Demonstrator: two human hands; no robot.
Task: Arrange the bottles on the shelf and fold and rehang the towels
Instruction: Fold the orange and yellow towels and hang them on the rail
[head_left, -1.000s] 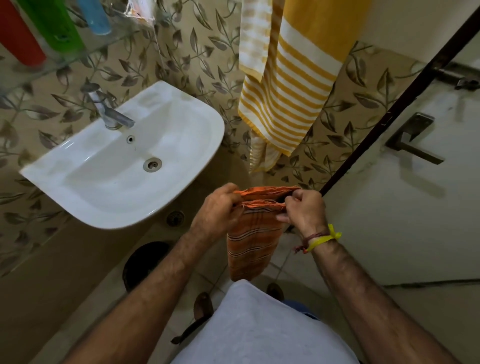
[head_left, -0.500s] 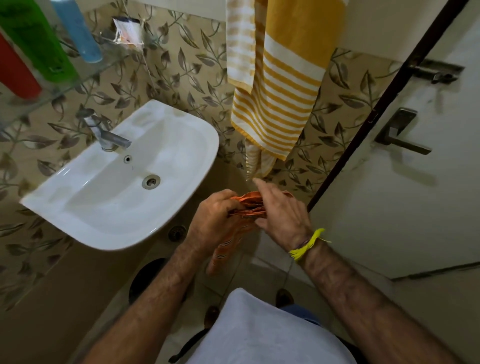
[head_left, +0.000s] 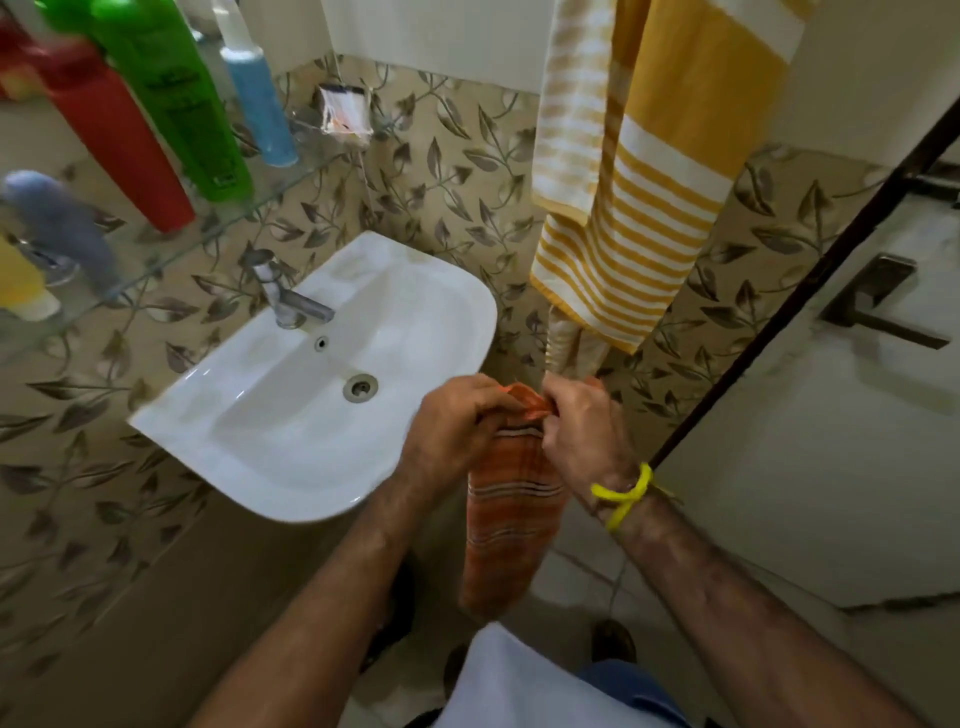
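Note:
A folded orange striped towel (head_left: 511, 525) hangs down in front of me. My left hand (head_left: 457, 431) and my right hand (head_left: 584, 431) both pinch its top edge, close together, just right of the sink. A yellow and white striped towel (head_left: 639, 171) hangs on the wall above my hands. On the glass shelf (head_left: 244, 208) at upper left stand a red bottle (head_left: 119, 145), a green bottle (head_left: 176, 98) and a blue bottle (head_left: 260, 104). A blurred grey-blue bottle (head_left: 62, 228) and a yellow one (head_left: 21, 283) are at the far left.
A white sink (head_left: 431, 332) with a metal tap (head_left: 291, 301) is mounted below the shelf. A white door with a dark handle (head_left: 878, 301) stands to the right. A small white packet (head_left: 343, 111) sits at the shelf's far end. Tiled floor lies below.
The towel hangs straight down again as a narrower strip. My right hand has shifted from lying over the bundle to pinching the top edge. The view has tilted up, showing more of the shelf.

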